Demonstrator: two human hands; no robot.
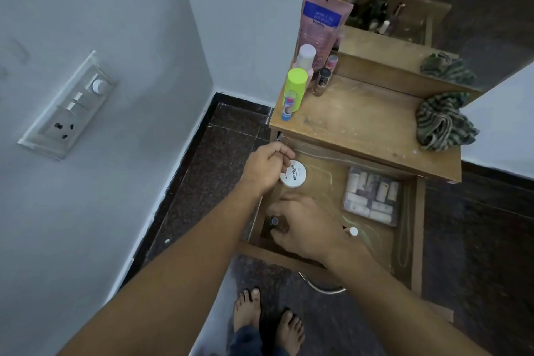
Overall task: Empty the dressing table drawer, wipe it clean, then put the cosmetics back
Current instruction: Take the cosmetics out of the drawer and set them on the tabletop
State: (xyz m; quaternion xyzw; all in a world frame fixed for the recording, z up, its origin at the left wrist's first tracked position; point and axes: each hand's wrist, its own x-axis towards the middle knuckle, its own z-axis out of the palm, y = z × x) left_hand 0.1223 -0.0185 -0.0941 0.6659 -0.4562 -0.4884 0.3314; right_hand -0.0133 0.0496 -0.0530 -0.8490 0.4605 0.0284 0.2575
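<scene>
Emptying job: left hand [267, 169] fingers clamped on flat white plastic nail-polish tub [294, 174], held over open wooden drawer [417, 225]; right hand [306, 225] fingers curled on small dark-capped bottle [274, 222], prob. next out.

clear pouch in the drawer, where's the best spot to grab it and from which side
Probably pinch its near edge, coming down from above on the open front side. The clear pouch lies flat on the floor of the drawer, and its far edge sits close under the table top, which leaves little room to reach in from behind.
</scene>
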